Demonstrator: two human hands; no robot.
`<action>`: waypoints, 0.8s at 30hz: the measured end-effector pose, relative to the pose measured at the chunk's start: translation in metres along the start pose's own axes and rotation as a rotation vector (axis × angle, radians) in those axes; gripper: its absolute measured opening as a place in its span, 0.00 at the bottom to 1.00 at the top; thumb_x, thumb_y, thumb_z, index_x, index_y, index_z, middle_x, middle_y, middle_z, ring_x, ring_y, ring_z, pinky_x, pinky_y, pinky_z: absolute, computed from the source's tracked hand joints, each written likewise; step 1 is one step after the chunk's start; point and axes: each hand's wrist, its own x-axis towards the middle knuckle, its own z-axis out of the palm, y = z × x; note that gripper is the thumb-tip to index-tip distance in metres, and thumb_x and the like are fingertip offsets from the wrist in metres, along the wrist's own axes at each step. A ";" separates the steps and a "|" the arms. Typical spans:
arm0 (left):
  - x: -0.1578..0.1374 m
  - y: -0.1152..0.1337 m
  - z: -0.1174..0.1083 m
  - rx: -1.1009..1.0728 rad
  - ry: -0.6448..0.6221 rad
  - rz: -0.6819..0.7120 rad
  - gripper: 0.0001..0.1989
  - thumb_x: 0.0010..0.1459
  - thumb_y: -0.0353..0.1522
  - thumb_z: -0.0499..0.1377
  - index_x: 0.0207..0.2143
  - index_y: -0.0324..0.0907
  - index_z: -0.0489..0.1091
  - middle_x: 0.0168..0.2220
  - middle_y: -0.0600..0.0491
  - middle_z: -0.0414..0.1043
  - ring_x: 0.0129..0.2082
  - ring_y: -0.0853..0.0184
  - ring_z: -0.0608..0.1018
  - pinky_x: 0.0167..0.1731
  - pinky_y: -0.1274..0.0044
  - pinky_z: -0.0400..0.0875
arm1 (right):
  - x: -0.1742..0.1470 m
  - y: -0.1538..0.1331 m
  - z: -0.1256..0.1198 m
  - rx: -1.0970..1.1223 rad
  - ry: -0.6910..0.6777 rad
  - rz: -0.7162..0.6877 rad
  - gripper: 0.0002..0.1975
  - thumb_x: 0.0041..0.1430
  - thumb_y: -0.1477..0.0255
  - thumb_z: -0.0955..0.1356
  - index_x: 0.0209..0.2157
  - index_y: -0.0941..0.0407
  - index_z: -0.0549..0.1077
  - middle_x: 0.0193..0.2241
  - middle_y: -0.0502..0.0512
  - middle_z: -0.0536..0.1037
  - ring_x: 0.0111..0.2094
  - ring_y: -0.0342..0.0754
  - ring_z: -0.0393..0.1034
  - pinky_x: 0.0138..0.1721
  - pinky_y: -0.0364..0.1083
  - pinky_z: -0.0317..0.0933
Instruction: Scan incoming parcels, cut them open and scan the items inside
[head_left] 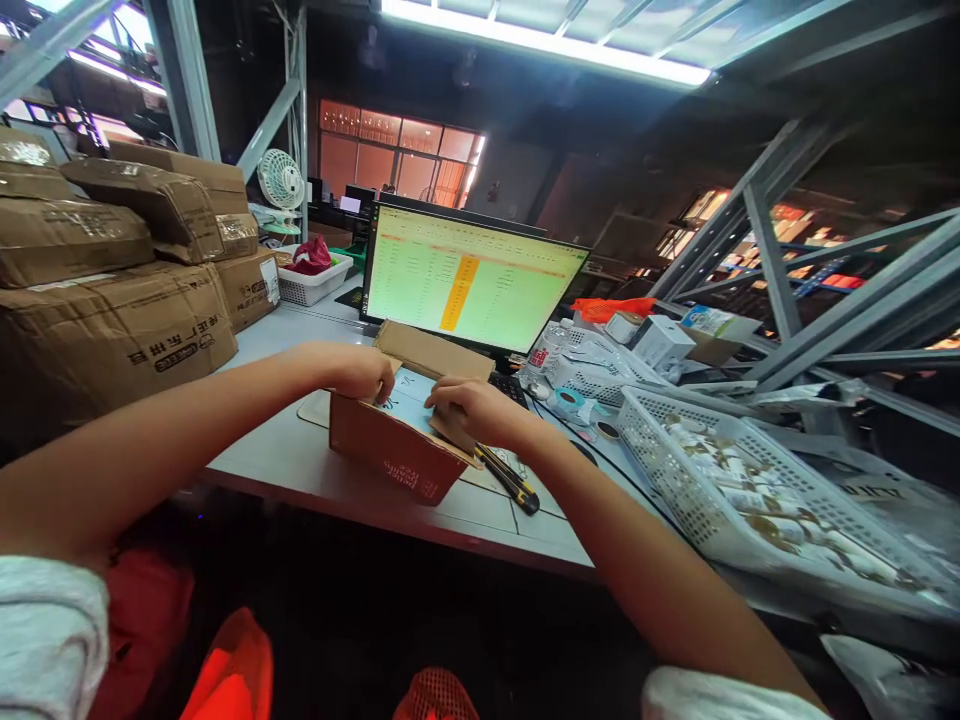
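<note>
An opened reddish-brown cardboard box (397,452) sits at the table's front edge, its far flap (439,348) standing up. Inside lies a light-blue, flat-topped item (410,396) with black marks. My left hand (361,374) reaches in over the left end, fingers curled down, tips partly hidden. At the right end, my right hand (461,405) has bent fingers at the blue item's edge, beside a cardboard flap; what they grip is hidden. A yellow-and-black utility knife (510,482) lies just right of the box, touched by neither hand.
A monitor (469,270) stands behind the box. Stacked cartons (112,325) fill the left side, near a white basket (315,285). On the right are a large white basket (712,520) of small rolled items, tape rolls (570,397) and a bottle (549,345).
</note>
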 end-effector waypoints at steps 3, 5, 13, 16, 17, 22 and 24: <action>-0.012 -0.021 -0.008 0.135 0.157 0.036 0.23 0.53 0.24 0.54 0.44 0.51 0.82 0.47 0.51 0.80 0.42 0.58 0.77 0.38 0.72 0.69 | -0.032 0.002 -0.021 -0.200 0.110 0.052 0.22 0.60 0.85 0.64 0.48 0.53 0.81 0.42 0.59 0.78 0.45 0.52 0.71 0.49 0.51 0.64; -0.025 -0.050 -0.009 0.198 0.281 0.006 0.25 0.52 0.22 0.55 0.46 0.50 0.81 0.50 0.50 0.79 0.48 0.55 0.76 0.44 0.69 0.69 | -0.055 0.006 -0.027 -0.291 0.155 0.103 0.23 0.59 0.85 0.64 0.50 0.53 0.80 0.43 0.60 0.77 0.47 0.54 0.70 0.49 0.52 0.65; -0.043 -0.134 0.065 0.063 0.622 -0.090 0.23 0.56 0.30 0.57 0.54 0.45 0.77 0.59 0.45 0.73 0.59 0.51 0.71 0.61 0.61 0.65 | -0.104 0.029 0.032 -0.340 0.547 0.089 0.16 0.63 0.76 0.67 0.51 0.56 0.79 0.51 0.62 0.80 0.53 0.60 0.68 0.52 0.56 0.68; -0.040 -0.124 0.091 -0.134 0.858 -0.084 0.18 0.57 0.31 0.54 0.46 0.41 0.78 0.58 0.44 0.75 0.59 0.53 0.72 0.62 0.61 0.65 | -0.110 0.031 0.047 -0.277 0.694 0.065 0.14 0.66 0.72 0.66 0.48 0.55 0.80 0.48 0.61 0.82 0.51 0.59 0.72 0.53 0.56 0.68; -0.041 -0.119 0.096 -0.204 0.915 -0.080 0.15 0.58 0.33 0.55 0.44 0.42 0.77 0.56 0.44 0.76 0.59 0.54 0.73 0.63 0.61 0.65 | -0.112 0.030 0.048 -0.242 0.737 0.091 0.14 0.66 0.70 0.65 0.48 0.54 0.81 0.47 0.60 0.83 0.50 0.59 0.73 0.54 0.57 0.68; -0.056 -0.085 0.108 -0.593 1.115 -0.158 0.16 0.59 0.46 0.60 0.37 0.43 0.71 0.50 0.43 0.79 0.55 0.55 0.76 0.58 0.65 0.69 | -0.102 0.020 0.047 0.070 0.905 0.510 0.12 0.64 0.62 0.67 0.38 0.52 0.82 0.39 0.61 0.84 0.42 0.60 0.77 0.48 0.56 0.71; -0.061 -0.079 0.112 -0.744 1.114 -0.282 0.20 0.58 0.50 0.61 0.37 0.42 0.69 0.42 0.44 0.79 0.47 0.55 0.80 0.49 0.67 0.74 | -0.084 0.018 0.049 0.299 0.858 0.708 0.13 0.60 0.60 0.69 0.35 0.54 0.81 0.35 0.60 0.84 0.39 0.60 0.78 0.43 0.53 0.72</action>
